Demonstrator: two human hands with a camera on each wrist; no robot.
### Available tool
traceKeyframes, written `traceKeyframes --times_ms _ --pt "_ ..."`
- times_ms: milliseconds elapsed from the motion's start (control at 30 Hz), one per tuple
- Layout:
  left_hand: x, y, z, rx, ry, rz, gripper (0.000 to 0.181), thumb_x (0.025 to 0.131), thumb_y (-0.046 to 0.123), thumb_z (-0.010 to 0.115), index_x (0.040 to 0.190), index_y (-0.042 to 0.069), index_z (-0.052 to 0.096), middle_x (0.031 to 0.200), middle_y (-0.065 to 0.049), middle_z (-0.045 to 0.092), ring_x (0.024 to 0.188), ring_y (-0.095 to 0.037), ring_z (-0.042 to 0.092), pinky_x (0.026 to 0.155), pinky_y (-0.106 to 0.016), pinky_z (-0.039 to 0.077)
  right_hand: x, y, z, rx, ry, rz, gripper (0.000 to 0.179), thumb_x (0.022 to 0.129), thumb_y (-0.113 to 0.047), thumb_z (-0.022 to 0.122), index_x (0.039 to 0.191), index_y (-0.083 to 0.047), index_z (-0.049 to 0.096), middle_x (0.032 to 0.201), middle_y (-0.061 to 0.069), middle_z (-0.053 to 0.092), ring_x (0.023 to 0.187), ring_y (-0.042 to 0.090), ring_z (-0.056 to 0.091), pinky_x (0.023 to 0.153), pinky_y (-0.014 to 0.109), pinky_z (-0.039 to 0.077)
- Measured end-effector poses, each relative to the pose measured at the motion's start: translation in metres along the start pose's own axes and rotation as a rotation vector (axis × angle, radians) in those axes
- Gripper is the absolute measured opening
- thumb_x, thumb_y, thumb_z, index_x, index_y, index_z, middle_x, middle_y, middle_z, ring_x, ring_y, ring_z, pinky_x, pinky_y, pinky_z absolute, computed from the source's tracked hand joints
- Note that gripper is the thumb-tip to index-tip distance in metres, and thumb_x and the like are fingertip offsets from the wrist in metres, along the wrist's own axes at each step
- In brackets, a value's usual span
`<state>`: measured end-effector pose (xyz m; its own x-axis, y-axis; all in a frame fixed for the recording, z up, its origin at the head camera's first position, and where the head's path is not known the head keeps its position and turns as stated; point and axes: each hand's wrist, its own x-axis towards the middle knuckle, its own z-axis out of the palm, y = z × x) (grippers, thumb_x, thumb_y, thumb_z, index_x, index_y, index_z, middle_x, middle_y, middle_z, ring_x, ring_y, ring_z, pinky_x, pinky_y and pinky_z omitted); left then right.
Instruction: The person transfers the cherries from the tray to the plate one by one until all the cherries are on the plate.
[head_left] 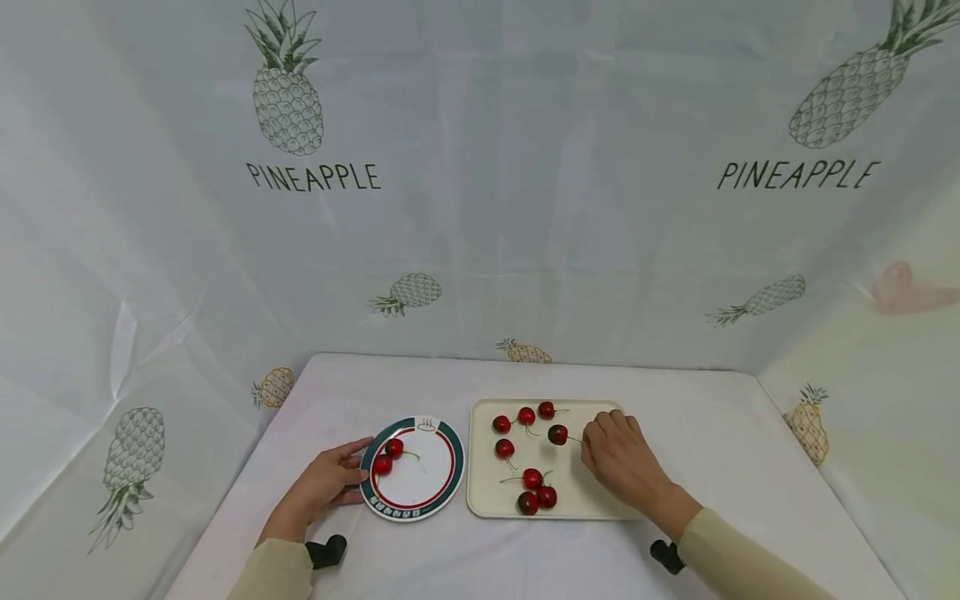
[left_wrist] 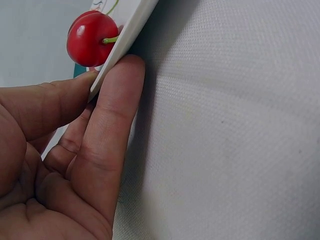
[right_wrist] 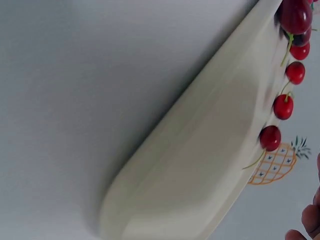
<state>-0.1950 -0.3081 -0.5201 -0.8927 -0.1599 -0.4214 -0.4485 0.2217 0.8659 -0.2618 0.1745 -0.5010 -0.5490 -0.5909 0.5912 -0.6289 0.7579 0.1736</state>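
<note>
My left hand point(head_left: 330, 482) pinches the left rim of a round white plate point(head_left: 435, 475) with a green band and red ring, thumb above and fingers beneath. Two red cherries point(head_left: 383, 464) lie at the plate's left side; one cherry point(left_wrist: 91, 40) shows near the rim in the left wrist view. Over the right part of a cream tray point(head_left: 480, 492), my right hand point(head_left: 618, 454) pinches the stem of a dark red cherry point(head_left: 557, 434). Only some right fingertips point(right_wrist: 311, 218) show at the right wrist view's edge, with the held cherry out of that view.
Several other stemmed cherries point(head_left: 505, 448) lie scattered over the left and middle of the tray point(right_wrist: 175, 175). Plate and tray stand side by side on a white cloth point(head_left: 405, 558). Behind them hangs a pineapple-printed sheet point(head_left: 480, 208).
</note>
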Motion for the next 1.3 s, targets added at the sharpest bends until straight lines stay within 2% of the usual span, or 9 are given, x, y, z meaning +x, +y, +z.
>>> traceKeyframes --times_ms 333,567,933,1167,1300 --pt "-0.001 0.001 0.000 -0.004 0.001 -0.005 0.060 0.089 0.001 0.065 0.143 0.022 0.050 0.128 -0.019 0.056 0.081 -0.022 0.067 0.073 -0.038 0.061 0.024 -0.020 0.010 0.044 -0.081 0.034 0.017 0.090 -0.023 0.050 0.079 -0.011 0.054 0.075 0.000 0.043 0.074 0.021 0.038 0.067 0.033 0.033" --pt "-0.003 0.002 -0.001 0.012 0.007 -0.004 0.060 0.089 0.001 0.064 0.144 0.022 0.050 0.129 -0.020 0.055 0.081 -0.021 0.067 0.072 -0.037 0.061 0.049 -0.043 0.011 0.030 -0.077 0.016 0.016 0.086 -0.021 0.061 0.077 -0.010 0.054 0.075 0.001 0.045 0.074 0.019 0.036 0.067 0.031 0.030" --pt "0.002 -0.001 -0.001 0.014 0.005 -0.012 0.060 0.089 0.003 0.065 0.143 0.024 0.050 0.132 -0.020 0.054 0.082 -0.021 0.067 0.072 -0.037 0.061 0.079 -0.073 0.024 0.059 -0.117 -0.032 0.019 0.090 -0.024 0.057 0.076 -0.012 0.053 0.073 0.000 0.044 0.074 0.020 0.037 0.069 0.032 0.033" --pt "0.000 0.001 -0.001 0.012 0.001 -0.004 0.059 0.090 0.003 0.065 0.143 0.023 0.050 0.129 -0.019 0.055 0.081 -0.021 0.067 0.071 -0.037 0.061 0.092 -0.090 0.031 0.063 -0.083 -0.056 0.019 0.090 -0.023 0.055 0.076 -0.010 0.055 0.073 0.001 0.044 0.073 0.019 0.036 0.067 0.032 0.034" --pt "0.000 0.000 -0.001 0.008 0.001 -0.004 0.060 0.090 0.002 0.065 0.144 0.022 0.050 0.128 -0.019 0.055 0.080 -0.021 0.066 0.071 -0.037 0.061 0.097 -0.097 0.032 0.068 -0.096 -0.055 0.020 0.090 -0.023 0.055 0.075 -0.010 0.055 0.072 0.001 0.044 0.074 0.019 0.036 0.067 0.031 0.034"
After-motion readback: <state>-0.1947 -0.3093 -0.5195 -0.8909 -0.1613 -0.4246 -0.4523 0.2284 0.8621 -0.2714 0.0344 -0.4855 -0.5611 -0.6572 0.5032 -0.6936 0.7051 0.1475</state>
